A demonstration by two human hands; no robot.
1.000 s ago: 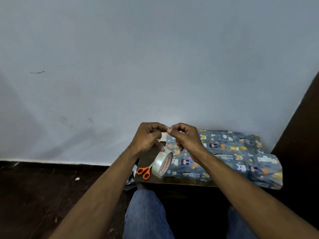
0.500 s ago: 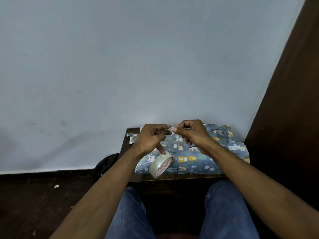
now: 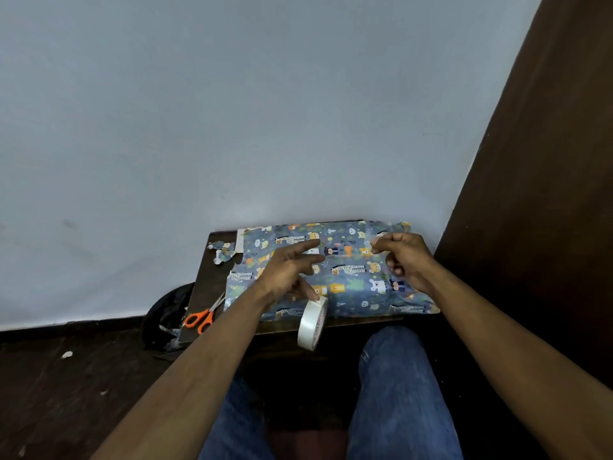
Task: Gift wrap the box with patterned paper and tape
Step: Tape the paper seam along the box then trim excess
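Box [image 3: 335, 270] is already covered in blue animal-print wrapping paper and lies flat on the small dark wooden table [image 3: 212, 277] against the pale wall. Top face looks closed; the right end looks crumpled and loose, so the end flaps probably still need folding and taping. Left hand [image 3: 288, 273] is over the paper's middle, index and middle fingers extended, the roll of clear tape [image 3: 311, 323] hanging off a lower finger at the near table edge. Right hand [image 3: 403, 260] has its fingers curled with thumb and forefinger pinched, likely on a tape strip, but can't confirm. Orange-handled scissors [image 3: 200, 318] sit near-left, paper scraps [image 3: 222, 254] far-left.
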